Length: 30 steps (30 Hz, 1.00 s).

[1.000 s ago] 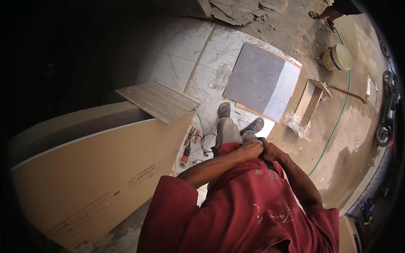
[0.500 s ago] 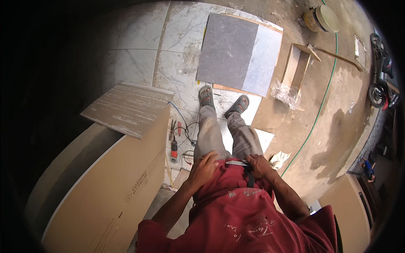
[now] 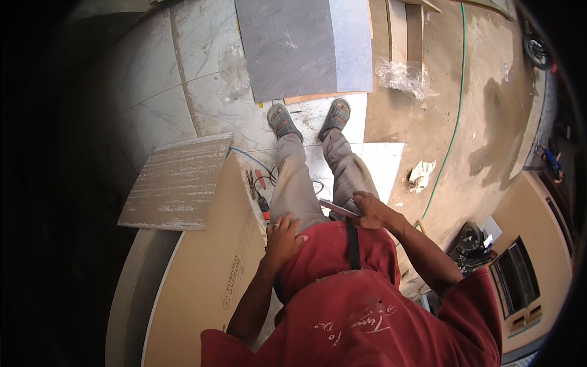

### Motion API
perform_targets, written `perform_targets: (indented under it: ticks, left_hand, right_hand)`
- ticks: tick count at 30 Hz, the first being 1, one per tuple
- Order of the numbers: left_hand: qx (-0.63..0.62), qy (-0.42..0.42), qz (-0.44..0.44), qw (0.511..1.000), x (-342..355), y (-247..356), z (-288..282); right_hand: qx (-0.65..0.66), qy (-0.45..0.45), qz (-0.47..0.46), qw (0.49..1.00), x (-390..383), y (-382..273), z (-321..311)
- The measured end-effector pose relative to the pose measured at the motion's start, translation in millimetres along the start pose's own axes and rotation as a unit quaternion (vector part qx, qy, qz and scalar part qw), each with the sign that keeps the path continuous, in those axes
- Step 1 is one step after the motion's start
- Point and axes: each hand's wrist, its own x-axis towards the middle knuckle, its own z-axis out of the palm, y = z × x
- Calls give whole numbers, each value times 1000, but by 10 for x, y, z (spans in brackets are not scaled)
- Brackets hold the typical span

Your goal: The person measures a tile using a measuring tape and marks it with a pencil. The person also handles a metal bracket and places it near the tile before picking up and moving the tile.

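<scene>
I stand on pale marble floor tiles (image 3: 202, 104) and look down at my grey trousers and sandals (image 3: 282, 120). My left hand (image 3: 282, 240) lies flat on my left hip over the red shirt, fingers spread, holding nothing; a ring shows on one finger. At my right hip, my right hand (image 3: 370, 211) grips a thin flat pinkish object (image 3: 338, 209) that sticks out toward my thigh. I cannot tell what the object is. A dark strap (image 3: 353, 244) hangs down the shirt just below that hand.
A large cardboard box (image 3: 208, 281) stands close on my left with a streaked tile (image 3: 177, 183) lying on it. Pliers and cable (image 3: 260, 186) lie by my left foot. A big grey tile (image 3: 293, 43) lies ahead. To the right are a green hose (image 3: 454, 134), a plastic bag (image 3: 400, 73) and a white rag (image 3: 422, 174).
My hands were together at my waist; now they are apart, the left on my hip and the right holding the flat object. The view has tilted further down.
</scene>
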Motion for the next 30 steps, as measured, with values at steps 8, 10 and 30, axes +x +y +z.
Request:
perform_targets:
  ticks: [8, 10, 30]
  left_hand:
    - [90, -94, 104, 986, 113, -46, 40]
    - [73, -130, 107, 983, -8, -39, -110]
    - [-287, 52, -7, 957, 4037, -1956, -631]
  right_hand:
    - [47, 28, 152, 987, -339, 13, 429]
    - [79, 6, 169, 982, -441, -39, 328]
    - [345, 453, 78, 819, 2131, 2915, -1431]
